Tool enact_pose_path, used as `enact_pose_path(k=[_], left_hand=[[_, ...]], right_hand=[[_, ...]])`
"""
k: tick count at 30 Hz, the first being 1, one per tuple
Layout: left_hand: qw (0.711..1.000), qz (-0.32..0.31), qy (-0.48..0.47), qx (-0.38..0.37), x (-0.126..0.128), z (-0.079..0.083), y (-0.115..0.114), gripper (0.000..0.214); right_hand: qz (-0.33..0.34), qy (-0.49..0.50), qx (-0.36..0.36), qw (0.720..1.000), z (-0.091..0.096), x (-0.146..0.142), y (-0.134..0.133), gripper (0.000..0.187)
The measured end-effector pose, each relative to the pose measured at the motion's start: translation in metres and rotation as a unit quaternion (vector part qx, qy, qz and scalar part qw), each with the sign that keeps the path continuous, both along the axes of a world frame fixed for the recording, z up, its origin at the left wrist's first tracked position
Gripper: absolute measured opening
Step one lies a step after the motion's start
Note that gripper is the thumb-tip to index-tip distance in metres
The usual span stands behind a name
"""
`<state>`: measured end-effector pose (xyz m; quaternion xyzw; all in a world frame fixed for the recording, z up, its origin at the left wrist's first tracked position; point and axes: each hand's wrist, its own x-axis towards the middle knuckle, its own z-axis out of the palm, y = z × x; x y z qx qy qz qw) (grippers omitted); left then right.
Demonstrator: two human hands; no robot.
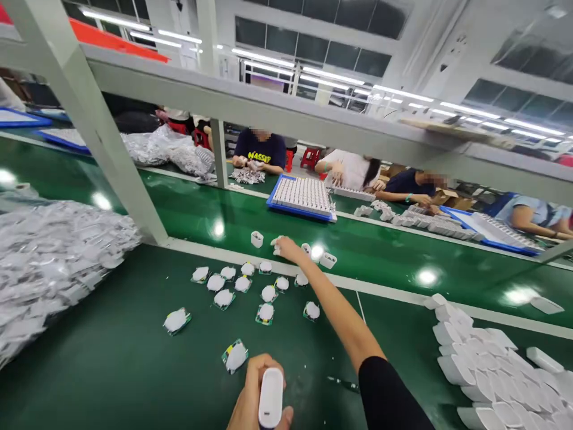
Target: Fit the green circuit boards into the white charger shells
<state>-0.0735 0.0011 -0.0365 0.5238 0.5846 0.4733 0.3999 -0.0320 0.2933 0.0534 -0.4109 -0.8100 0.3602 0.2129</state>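
My left hand (253, 388) is wrapped round a white plastic charger housing (271, 397), its end with a small slot facing up. My right arm stretches over the bench to the green belt, where my right hand (289, 248) has its fingers closed on a small white housing (276, 245), partly hidden by them. Beside that hand on the belt stand other white housings (256, 239), some with parts showing inside. Between my hands lie several green circuit boards topped with white pads (224, 298); one board (235, 356) is just beyond my left hand.
A big heap of white parts in clear plastic (54, 257) lies at left. Empty white housings (492, 364) are stacked at right. A dark pen-like tool (344, 383) lies near my sleeve. Across the belt, people work by a blue tray (301, 214). A metal frame (116, 143) crosses above.
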Motion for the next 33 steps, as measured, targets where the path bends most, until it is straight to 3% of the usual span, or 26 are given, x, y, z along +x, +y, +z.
enact_pose_path(k=[3, 6, 8, 12, 14, 16, 19, 24, 29, 33], left_hand=[[0.997, -0.041, -0.012, 0.066, -0.010, 0.026, -0.011, 0.036], [0.994, -0.081, -0.015, 0.065, -0.016, 0.043, -0.017, 0.046], [0.993, -0.090, -0.033, 0.072, -0.014, 0.048, -0.019, 0.050], [0.986, -0.070, -0.081, 0.131, 0.004, 0.050, -0.019, 0.052], [0.980, -0.064, -0.099, 0.160, 0.016, 0.051, -0.018, 0.053], [0.977, -0.068, -0.098, 0.174, 0.027, 0.051, -0.018, 0.054], [0.975, -0.094, -0.078, 0.188, 0.038, 0.052, -0.019, 0.052], [0.968, -0.115, -0.054, 0.215, 0.048, 0.060, -0.021, 0.051], [0.968, -0.110, -0.042, 0.220, 0.052, 0.066, -0.024, 0.053], [0.969, -0.107, -0.045, 0.216, 0.053, 0.067, -0.024, 0.053]], right_hand=[[0.016, 0.020, -0.034, 0.999, -0.011, 0.001, -0.004, 0.028], [0.013, 0.087, -0.064, 0.994, -0.014, 0.030, -0.036, 0.026], [0.003, 0.149, -0.073, 0.986, -0.006, 0.065, -0.078, 0.029], [0.008, 0.306, -0.047, 0.951, 0.016, 0.134, -0.190, 0.027], [0.031, 0.331, 0.020, 0.943, 0.019, 0.155, -0.236, 0.033], [0.038, 0.333, 0.105, 0.936, 0.016, 0.167, -0.265, 0.043], [0.013, 0.326, 0.174, 0.929, 0.010, 0.176, -0.283, 0.046], [0.009, 0.254, 0.174, 0.951, 0.011, 0.180, -0.289, 0.063], [0.026, 0.274, 0.188, 0.943, 0.008, 0.179, -0.289, 0.048], [0.030, 0.290, 0.180, 0.939, 0.004, 0.180, -0.287, 0.048]])
